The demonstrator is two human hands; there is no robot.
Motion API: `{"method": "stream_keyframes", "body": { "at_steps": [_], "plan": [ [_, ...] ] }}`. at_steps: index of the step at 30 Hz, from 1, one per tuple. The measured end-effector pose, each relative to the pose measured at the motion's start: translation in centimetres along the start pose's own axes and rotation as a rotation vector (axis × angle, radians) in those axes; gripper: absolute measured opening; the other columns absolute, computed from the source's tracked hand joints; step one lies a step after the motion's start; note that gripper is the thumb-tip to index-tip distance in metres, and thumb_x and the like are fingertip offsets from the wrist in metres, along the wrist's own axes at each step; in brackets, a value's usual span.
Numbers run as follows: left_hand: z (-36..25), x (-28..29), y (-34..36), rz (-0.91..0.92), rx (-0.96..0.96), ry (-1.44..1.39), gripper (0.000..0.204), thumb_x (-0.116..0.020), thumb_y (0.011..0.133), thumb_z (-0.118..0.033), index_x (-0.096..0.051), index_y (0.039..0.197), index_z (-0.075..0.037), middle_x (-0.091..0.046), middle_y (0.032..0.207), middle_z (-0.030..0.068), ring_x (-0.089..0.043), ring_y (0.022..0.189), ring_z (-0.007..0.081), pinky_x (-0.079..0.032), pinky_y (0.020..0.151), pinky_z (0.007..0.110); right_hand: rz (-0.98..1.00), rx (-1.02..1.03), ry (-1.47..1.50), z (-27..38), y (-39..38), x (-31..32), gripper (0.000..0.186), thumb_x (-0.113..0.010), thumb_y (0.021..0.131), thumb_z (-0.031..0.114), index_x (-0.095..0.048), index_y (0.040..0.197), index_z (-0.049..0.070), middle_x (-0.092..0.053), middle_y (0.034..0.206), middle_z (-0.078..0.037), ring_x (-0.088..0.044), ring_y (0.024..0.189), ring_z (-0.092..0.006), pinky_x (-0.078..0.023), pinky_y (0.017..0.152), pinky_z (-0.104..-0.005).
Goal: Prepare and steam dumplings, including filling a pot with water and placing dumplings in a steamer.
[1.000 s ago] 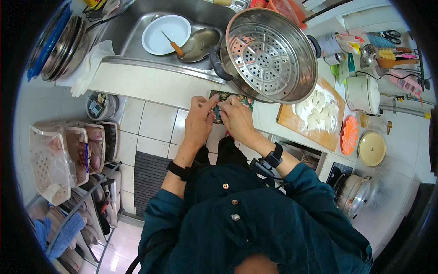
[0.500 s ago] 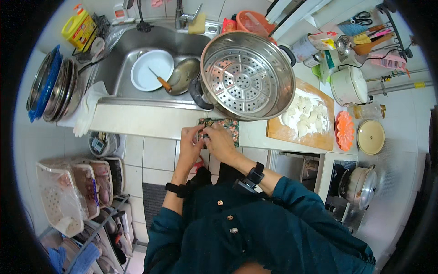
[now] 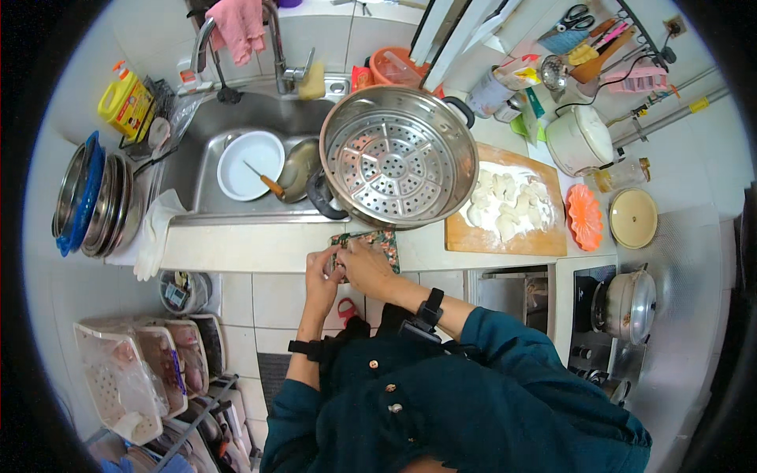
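Observation:
A dark cloth with a floral print (image 3: 387, 243) lies over the counter's front edge, just below the steamer pot. My left hand (image 3: 322, 272) pinches its left end with fingers and thumb. Beside it, my right hand (image 3: 366, 264) is closed on the same cloth, its fingertips close to the left ones. What lies under the fingers is partly hidden. Right behind the cloth stands the large steel steamer pot (image 3: 398, 158), lidless, with a perforated tray inside and dark handles.
Left of the pot, the sink (image 3: 193, 177) holds a white bowl (image 3: 236, 167) and a metal ladle-like pan. A floured wooden board (image 3: 457, 236) with dumplings (image 3: 512, 201) sits right. Beyond are an orange scalloped dish (image 3: 583, 217) and a lidded pot (image 3: 627, 303) on the stove.
The view has tilted, so the counter and sink appear lower and the tap and pink cloth show more. Both hands stay on the floral cloth, with little visible movement against it.

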State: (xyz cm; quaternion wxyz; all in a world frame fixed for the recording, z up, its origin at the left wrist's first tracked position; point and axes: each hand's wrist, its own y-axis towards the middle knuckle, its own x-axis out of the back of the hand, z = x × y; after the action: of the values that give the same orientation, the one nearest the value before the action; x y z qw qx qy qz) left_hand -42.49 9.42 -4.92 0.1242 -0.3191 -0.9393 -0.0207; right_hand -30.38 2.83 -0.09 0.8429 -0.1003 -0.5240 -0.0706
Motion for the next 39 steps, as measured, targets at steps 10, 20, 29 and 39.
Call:
{"method": "stream_keyframes", "body": {
  "at_steps": [10,20,29,39],
  "plan": [
    [-0.5,0.6,-0.3,0.039,-0.008,0.095,0.049,-0.065,0.070,0.007,-0.060,0.117,-0.009,-0.042,0.089,0.0052,-0.044,0.075,0.0136,-0.044,0.067,0.025,0.073,0.230,-0.085,-0.7,0.0,0.9,0.023,-0.054,0.075,0.004,-0.057,0.097,0.005,-0.056,0.094,-0.017,-0.055,0.096,-0.0346,-0.045,0.076,-0.0461],
    [0.3,0.5,-0.6,0.012,0.041,0.247,0.046,-0.067,0.071,-0.002,-0.062,0.115,-0.015,-0.043,0.091,0.0112,-0.049,0.084,0.0256,-0.043,0.077,0.033,0.267,0.353,-0.166,0.0,2.4,2.4,0.027,-0.063,0.072,0.014,-0.063,0.099,0.009,-0.066,0.091,-0.010,-0.065,0.078,-0.0301,-0.050,0.062,-0.0415],
    [0.0,0.8,-0.9,-0.019,-0.010,0.203,0.045,-0.066,0.072,0.001,-0.062,0.115,-0.012,-0.044,0.088,0.0081,-0.047,0.080,0.0192,-0.043,0.066,0.027,0.354,0.337,-0.252,0.5,2.9,2.7,0.017,-0.063,0.072,0.013,-0.067,0.087,0.009,-0.067,0.082,-0.012,-0.066,0.076,-0.0296,-0.051,0.063,-0.0414],
    [0.0,0.9,-0.6,0.023,0.034,0.217,0.047,-0.066,0.072,-0.004,-0.061,0.116,-0.019,-0.044,0.094,0.0124,-0.050,0.087,0.0283,-0.044,0.078,0.035,0.554,0.232,-0.352,-0.9,1.5,4.2,0.016,-0.051,0.076,0.013,-0.062,0.083,0.003,-0.064,0.079,-0.016,-0.063,0.076,-0.0347,-0.049,0.064,-0.0454]
  ]
}}
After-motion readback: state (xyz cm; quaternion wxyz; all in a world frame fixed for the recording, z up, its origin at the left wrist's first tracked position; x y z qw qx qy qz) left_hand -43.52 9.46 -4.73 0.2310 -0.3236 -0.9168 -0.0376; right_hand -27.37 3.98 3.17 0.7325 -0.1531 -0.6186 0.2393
